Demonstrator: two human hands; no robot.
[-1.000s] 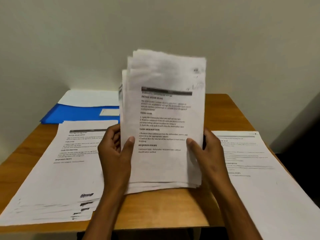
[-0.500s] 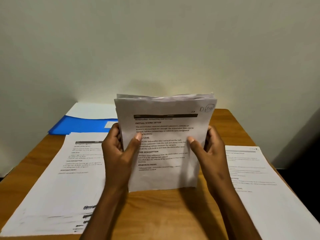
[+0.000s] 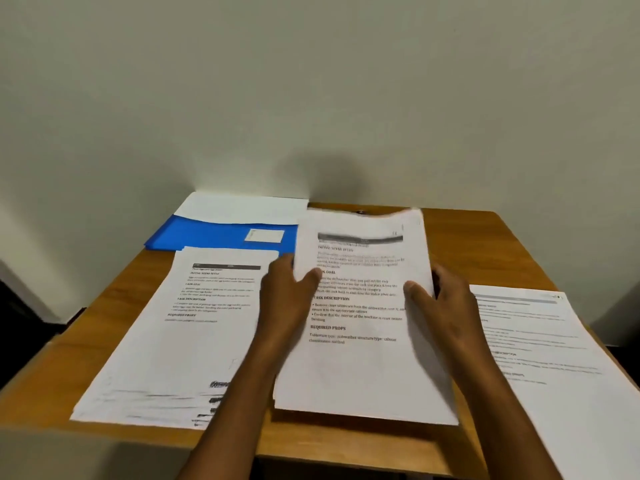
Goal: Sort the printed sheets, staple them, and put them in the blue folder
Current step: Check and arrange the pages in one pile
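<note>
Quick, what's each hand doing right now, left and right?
Left hand: holding the left edge of the middle stack of sheets, thumb on top.
Right hand: holding the stack's right edge, thumb on top.

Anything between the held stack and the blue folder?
Nothing visible. Both the left hand and right hand grip the stack at its sides; the folder, closed with white sheets behind it, lies just beyond its far-left corner.
</note>
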